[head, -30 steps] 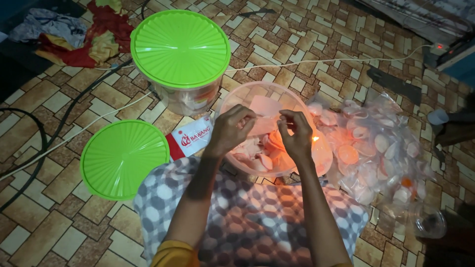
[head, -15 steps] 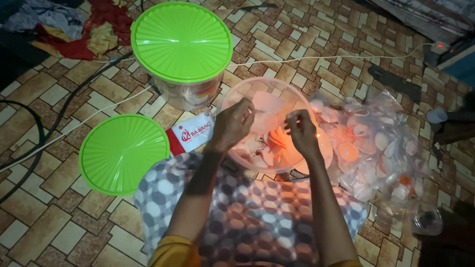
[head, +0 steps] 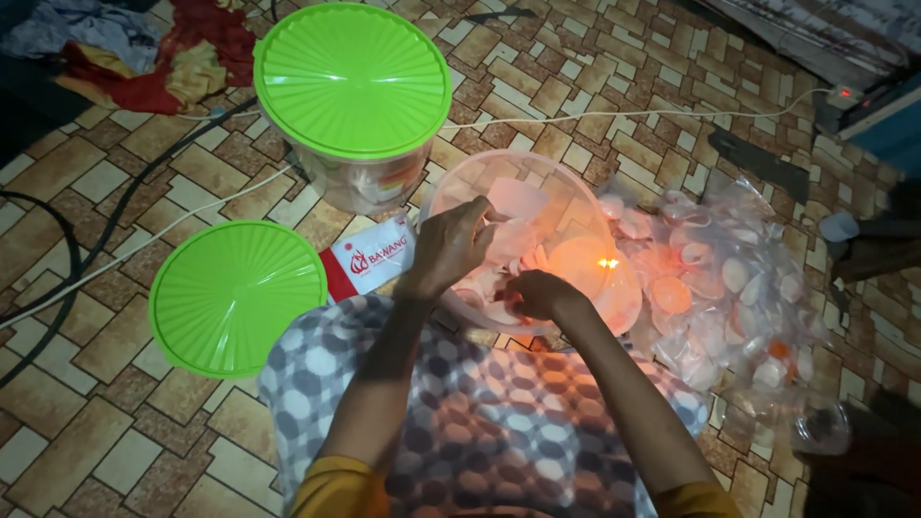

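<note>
Our left hand (head: 451,245) pinches 1 pale cracker (head: 515,200) over the clear bowl (head: 566,192); our right hand (head: 539,293), curled shut inside, should keep clear of the flame (head: 606,263).

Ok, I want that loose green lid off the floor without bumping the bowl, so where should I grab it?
Probably at the rim of the loose green lid, on its left edge, coming from the left. It lies flat on the tiled floor, so only the thin outer lip offers a hold. Its right edge sits close to the red-and-white packet and the checked cloth, so that side looks crowded.
</note>
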